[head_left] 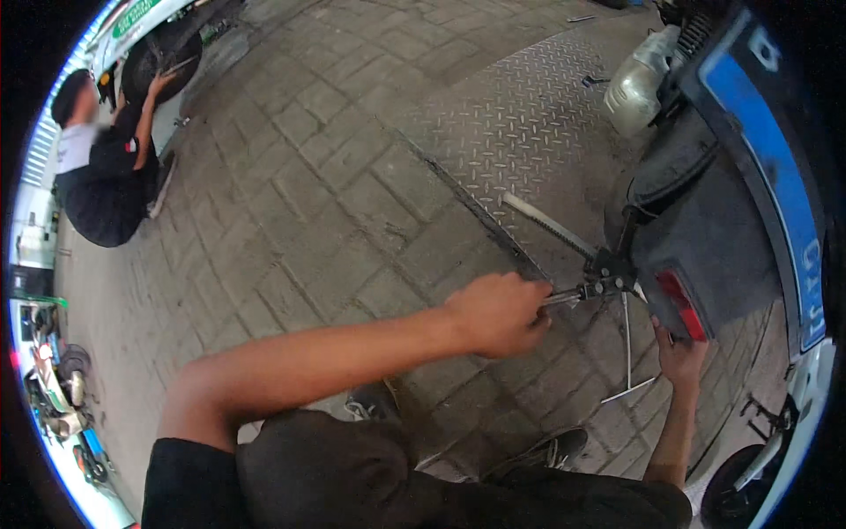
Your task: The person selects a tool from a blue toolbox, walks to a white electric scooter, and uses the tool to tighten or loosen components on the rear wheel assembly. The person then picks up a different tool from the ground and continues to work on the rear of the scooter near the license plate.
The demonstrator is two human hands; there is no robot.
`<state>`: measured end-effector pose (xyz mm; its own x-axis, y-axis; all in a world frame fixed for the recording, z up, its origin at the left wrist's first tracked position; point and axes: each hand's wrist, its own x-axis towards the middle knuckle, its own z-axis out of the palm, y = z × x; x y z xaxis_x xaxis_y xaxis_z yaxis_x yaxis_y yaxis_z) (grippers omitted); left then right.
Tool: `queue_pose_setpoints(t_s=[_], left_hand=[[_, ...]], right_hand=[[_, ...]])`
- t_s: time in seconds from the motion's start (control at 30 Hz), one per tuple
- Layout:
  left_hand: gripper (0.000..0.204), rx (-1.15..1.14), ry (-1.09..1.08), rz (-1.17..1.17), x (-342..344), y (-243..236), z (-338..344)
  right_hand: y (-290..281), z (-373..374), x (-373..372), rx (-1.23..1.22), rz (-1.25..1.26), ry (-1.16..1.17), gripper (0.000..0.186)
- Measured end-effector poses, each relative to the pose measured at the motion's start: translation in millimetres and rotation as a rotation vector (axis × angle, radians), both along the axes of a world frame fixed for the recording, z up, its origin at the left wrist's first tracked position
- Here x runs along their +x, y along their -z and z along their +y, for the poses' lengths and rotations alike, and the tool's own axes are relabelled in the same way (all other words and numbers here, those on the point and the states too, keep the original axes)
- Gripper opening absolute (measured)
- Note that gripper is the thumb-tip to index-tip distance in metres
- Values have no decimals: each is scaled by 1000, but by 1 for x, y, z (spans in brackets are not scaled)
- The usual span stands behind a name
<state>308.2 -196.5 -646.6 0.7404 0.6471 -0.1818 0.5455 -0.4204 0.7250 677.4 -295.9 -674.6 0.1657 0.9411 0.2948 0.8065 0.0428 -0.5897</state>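
Observation:
My left hand is closed around a slim silver-coloured metal tool; its kind is hidden by my fist. The tool's far end meets a dark metal bracket with bolts. From this bracket a long notched bar with a pale end slants up to the left. At the lower edge of a black mudguard, my right hand holds on just under the red reflector, fingers partly hidden. Between my hands, a thin T-shaped rod reaches down from near the bracket.
A blue licence plate rises on the right, above the mudguard. Beyond it shows a grey metal engine casing. A ridged steel plate lies on the brick paving. Far left, a person crouches at a wheel.

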Motion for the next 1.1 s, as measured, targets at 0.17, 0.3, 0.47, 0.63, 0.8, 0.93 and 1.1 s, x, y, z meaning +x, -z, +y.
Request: queue_pose_setpoints(t_s=[0.17, 0.3, 0.47, 0.63, 0.8, 0.93, 1.1], left_hand=[[42, -14, 14, 68, -6, -3, -5], [44, 2, -19, 13, -10, 9, -11], [44, -26, 55, 10, -14, 16, 0], [39, -86, 356, -347, -33, 33, 51], [33, -63, -66, -16, 2, 25, -9], [34, -99, -26, -47, -13, 13, 26], [38, -256, -163, -187, -5, 32, -23]], right_hand=[[-8, -1, 6, -288, -479, 56, 47], [-21, 13, -34, -307, -505, 48, 47], [-28, 16, -46, -540, -424, 199, 48], [-17, 14, -44, -476, -506, 224, 52], [23, -13, 25, -270, -716, 46, 50], [20, -4, 14, -238, -723, 40, 54], [25, -10, 10, -485, -426, 245, 55]])
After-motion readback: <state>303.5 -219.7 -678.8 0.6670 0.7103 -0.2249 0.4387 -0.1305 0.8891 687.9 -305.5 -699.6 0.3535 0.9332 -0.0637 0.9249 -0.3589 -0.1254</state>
